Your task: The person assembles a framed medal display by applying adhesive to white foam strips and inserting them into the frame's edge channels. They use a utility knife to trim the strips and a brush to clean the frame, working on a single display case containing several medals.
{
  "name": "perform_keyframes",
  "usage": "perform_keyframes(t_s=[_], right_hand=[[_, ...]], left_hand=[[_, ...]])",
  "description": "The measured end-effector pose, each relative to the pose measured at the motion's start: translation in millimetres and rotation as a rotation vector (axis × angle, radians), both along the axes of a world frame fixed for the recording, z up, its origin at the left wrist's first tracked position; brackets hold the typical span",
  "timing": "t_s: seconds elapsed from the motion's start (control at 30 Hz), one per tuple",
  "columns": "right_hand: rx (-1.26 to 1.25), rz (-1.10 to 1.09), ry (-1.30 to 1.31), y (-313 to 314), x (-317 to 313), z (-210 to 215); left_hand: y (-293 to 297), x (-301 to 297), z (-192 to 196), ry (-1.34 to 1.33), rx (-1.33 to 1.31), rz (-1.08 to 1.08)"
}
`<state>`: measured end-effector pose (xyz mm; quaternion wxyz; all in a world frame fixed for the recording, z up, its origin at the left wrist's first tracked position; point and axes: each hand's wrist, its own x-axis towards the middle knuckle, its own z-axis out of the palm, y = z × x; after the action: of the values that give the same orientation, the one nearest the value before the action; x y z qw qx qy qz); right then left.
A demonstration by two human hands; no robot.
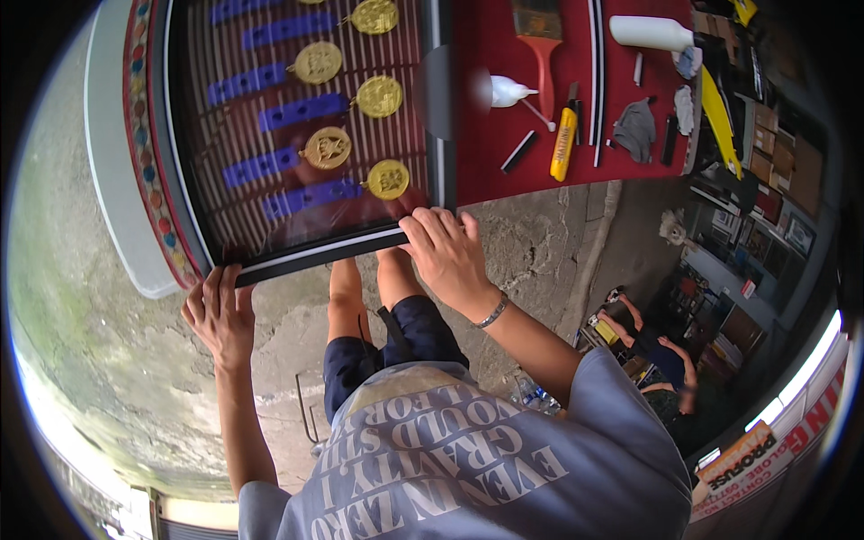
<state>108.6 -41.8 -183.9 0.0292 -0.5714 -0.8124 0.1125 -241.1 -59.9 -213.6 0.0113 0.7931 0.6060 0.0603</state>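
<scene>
A dark-edged display frame (324,251) lies in front of me on the table. Behind its glass hang several gold medals (328,148) on blue ribbon strips (301,112), set over a striped backing. My left hand (220,315) is closed around the frame's near left corner, fingers over the edge. At the near right corner, my right hand (445,252) curls its fingers over the rim; a metal bracelet circles that wrist. The undersides of both grips are hidden.
On the red tabletop (486,153) to the right lie a red-handled brush (537,45), yellow cutter (564,144), white squeeze bottle (510,91), larger white bottle (648,33), grey rag (635,130) and thin strips. Another person (661,351) is at the far right.
</scene>
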Motion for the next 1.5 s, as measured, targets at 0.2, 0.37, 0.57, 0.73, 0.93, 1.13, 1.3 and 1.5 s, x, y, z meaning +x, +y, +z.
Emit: perform_keyframes(t_s=[0.2, 0.37, 0.57, 0.73, 0.93, 1.13, 1.3, 1.5], right_hand=[[-0.097, -0.001, 0.053, 0.1, -43.9, 8.1], [0.031, 0.098, 0.161, 6.0, -140.3, -8.4], [-0.005, 0.164, 0.219, 4.4, -142.6, -22.5], [-0.001, 0.014, 0.220, -0.7, -53.6, -1.6], [0.330, -0.641, 0.399, 1.1, 82.2, 24.5], [0.272, -0.837, 0.155, 33.2, 166.5, -17.4], [0.193, -0.827, 0.024, 53.6, 196.9, -49.1], [0.280, -0.835, 0.241, 35.6, 200.3, -40.2]], left_hand=[[0.0, 0.7, -6.9, -0.004, 0.014, -0.003], [2.7, -1.4, -9.6, 0.006, 0.016, -0.030], [2.4, 0.8, -6.9, 0.024, 0.041, -0.011], [-0.7, 2.5, -11.0, 0.039, 0.090, 0.007], [-10.7, 14.9, -7.6, -0.024, 0.176, 0.057], [-27.5, 33.2, -1.1, -0.086, 0.127, 0.152], [-49.1, 64.5, 18.6, -0.238, 0.056, 0.233], [-39.6, 134.0, 31.6, -0.541, -0.029, 0.190]])
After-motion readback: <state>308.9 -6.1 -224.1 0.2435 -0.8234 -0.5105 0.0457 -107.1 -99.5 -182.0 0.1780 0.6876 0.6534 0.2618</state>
